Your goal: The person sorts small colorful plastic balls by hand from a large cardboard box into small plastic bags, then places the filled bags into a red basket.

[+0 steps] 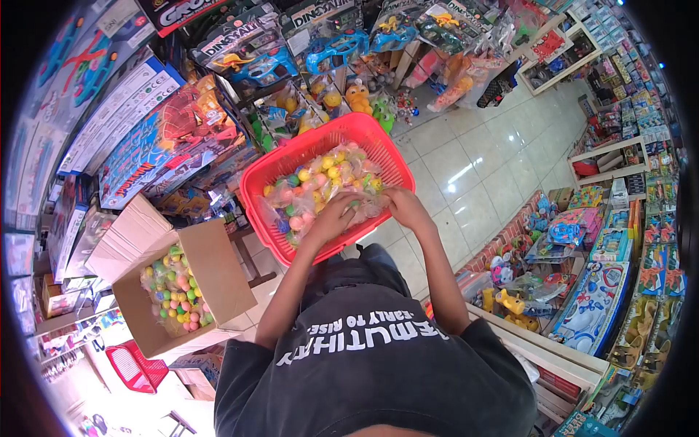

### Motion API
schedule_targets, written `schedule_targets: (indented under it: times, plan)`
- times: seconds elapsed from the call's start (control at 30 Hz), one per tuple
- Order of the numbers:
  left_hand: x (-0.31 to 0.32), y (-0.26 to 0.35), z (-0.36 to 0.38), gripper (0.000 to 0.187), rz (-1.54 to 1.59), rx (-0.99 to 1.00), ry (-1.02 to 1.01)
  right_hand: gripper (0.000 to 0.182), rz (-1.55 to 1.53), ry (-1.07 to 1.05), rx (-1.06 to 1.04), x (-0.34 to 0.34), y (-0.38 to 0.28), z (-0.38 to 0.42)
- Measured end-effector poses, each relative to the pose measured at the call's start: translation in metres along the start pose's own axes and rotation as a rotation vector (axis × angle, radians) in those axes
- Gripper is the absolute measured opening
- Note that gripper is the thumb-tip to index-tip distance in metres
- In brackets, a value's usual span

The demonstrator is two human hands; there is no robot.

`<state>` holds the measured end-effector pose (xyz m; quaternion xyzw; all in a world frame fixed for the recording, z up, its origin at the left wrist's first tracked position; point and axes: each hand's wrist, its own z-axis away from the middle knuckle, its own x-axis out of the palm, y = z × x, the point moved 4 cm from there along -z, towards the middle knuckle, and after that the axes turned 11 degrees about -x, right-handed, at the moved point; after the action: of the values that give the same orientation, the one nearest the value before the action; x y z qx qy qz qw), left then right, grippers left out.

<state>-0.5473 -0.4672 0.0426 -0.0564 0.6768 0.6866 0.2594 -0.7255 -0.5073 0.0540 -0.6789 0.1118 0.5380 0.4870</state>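
Observation:
In front of me is a red plastic basket (256, 191) filled with small clear plastic bags of colorful balls (320, 180), mostly yellow, pink and green. Inside its near side, my left hand (335, 218) is closed, its curled fingers on a clear plastic bag (369, 207). My right hand (409, 209) reaches over the right rim, fingers bent together at the right end of the same bag. The fingertips are too small to make out exactly.
An open cardboard box (226, 269) with more bagged balls stands to the left. Boxed toys (171, 135) are stacked beyond it. Packaged toys (335, 51) hang ahead. Tiled floor (484, 156) lies right of the basket, bordered by low toy displays (539, 255). Another red basket (138, 366) sits lower left.

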Motion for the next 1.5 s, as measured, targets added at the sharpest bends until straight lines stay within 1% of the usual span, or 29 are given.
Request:
schedule_targets:
  times: [0.03,0.07,0.13,0.17,0.23,0.27,0.3,0.37,0.4,0.43,0.47,0.5,0.53,0.6,0.63,0.7,0.77,0.83,0.9,0.97,1.03,1.1,1.2,1.23,1.27,1.37,1.4,1.43,1.5]
  plan:
    - [-0.007,0.006,0.011,0.025,0.254,-0.148,-0.036,0.019,-0.102,0.261,-0.156,-0.016,-0.016,0.012]
    - [-0.009,0.008,0.021,0.025,0.247,-0.138,-0.026,0.019,-0.098,0.269,-0.168,-0.022,-0.026,0.025]
    - [-0.01,0.011,0.043,0.023,0.41,-0.2,-0.084,0.017,-0.421,0.305,0.021,-0.026,-0.034,0.051]
    - [-0.011,0.016,0.054,0.023,0.402,-0.193,-0.079,0.017,-0.42,0.312,0.013,-0.017,-0.03,0.064]
    - [-0.005,0.035,0.075,0.026,0.652,-0.263,-0.288,0.019,-0.545,0.34,0.048,0.02,0.002,0.089]
    - [0.001,0.038,0.083,0.029,0.643,-0.345,-0.365,0.019,-0.544,0.345,0.045,0.046,0.019,0.102]
    - [0.01,0.032,0.089,0.029,0.638,-0.342,-0.363,0.02,-0.55,0.258,0.096,0.08,0.041,0.114]
    - [0.043,-0.009,0.102,0.026,0.527,-0.398,-0.465,0.023,-0.594,0.05,0.182,0.146,0.07,0.132]
    - [0.057,-0.031,0.108,0.022,0.432,-0.304,-0.475,0.023,-0.628,-0.071,0.217,0.171,0.076,0.142]
    - [0.072,-0.06,0.116,0.022,0.428,-0.302,-0.467,0.024,-0.746,-0.16,0.325,0.188,0.072,0.151]
    - [0.087,-0.092,0.127,0.022,0.199,-0.298,-0.428,0.025,-0.862,-0.253,0.433,0.206,0.064,0.159]
    - [0.098,-0.119,0.14,0.021,-0.03,-0.293,-0.387,0.023,-0.947,-0.286,0.524,0.226,0.06,0.169]
    - [0.107,-0.14,0.155,0.021,-0.032,-0.295,-0.377,0.024,-0.947,-0.309,0.566,0.247,0.063,0.179]
    - [0.118,-0.176,0.186,0.023,-0.107,-0.477,-0.355,0.026,-0.89,-0.373,0.626,0.282,0.069,0.196]
    - [0.122,-0.183,0.202,0.023,-0.108,-0.482,-0.339,0.027,-0.834,-0.418,0.646,0.294,0.066,0.206]
    - [0.122,-0.199,0.238,0.024,-0.138,-0.632,-0.194,0.029,-0.825,-0.449,0.619,0.306,0.057,0.226]
    - [0.119,-0.202,0.274,0.025,-0.069,-0.658,-0.113,0.023,-0.802,-0.427,0.631,0.305,0.044,0.24]
    - [0.12,-0.207,0.304,0.026,0.011,-0.682,-0.031,0.024,-0.808,-0.451,0.636,0.308,0.035,0.252]
    - [0.118,-0.22,0.336,0.03,0.003,-0.824,0.044,0.024,-0.816,-0.478,0.642,0.315,0.032,0.255]
    - [0.123,-0.244,0.365,0.032,0.002,-0.871,0.067,0.027,-0.749,-0.585,0.643,0.328,0.031,0.258]
    - [0.125,-0.25,0.391,0.034,0.002,-0.909,0.088,0.026,-0.737,-0.596,0.656,0.335,0.023,0.253]
    - [0.126,-0.251,0.415,0.036,0.095,-0.945,0.137,0.026,-0.718,-0.606,0.666,0.336,0.015,0.242]
    - [0.113,-0.26,0.451,0.036,0.127,-0.997,0.162,0.026,-0.724,-0.547,0.653,0.342,-0.008,0.216]
    - [0.113,-0.278,0.467,0.036,0.128,-1.007,0.155,0.025,-0.74,-0.523,0.642,0.346,-0.017,0.209]
    - [0.109,-0.296,0.481,0.035,0.219,-0.965,0.181,0.024,-0.729,-0.528,0.636,0.353,-0.028,0.199]
    - [0.056,-0.259,0.514,0.036,0.224,-0.984,0.234,0.023,-0.714,-0.55,0.589,0.384,-0.069,0.173]
    - [0.057,-0.288,0.531,0.035,0.174,-0.989,0.286,0.022,-0.721,-0.548,0.568,0.392,-0.087,0.166]
    - [0.049,-0.292,0.546,0.035,0.18,-0.996,0.299,0.022,-0.715,-0.561,0.56,0.405,-0.105,0.161]
    - [0.034,-0.3,0.569,0.035,0.23,-1.016,0.414,0.022,-0.705,-0.578,0.454,0.433,-0.145,0.148]
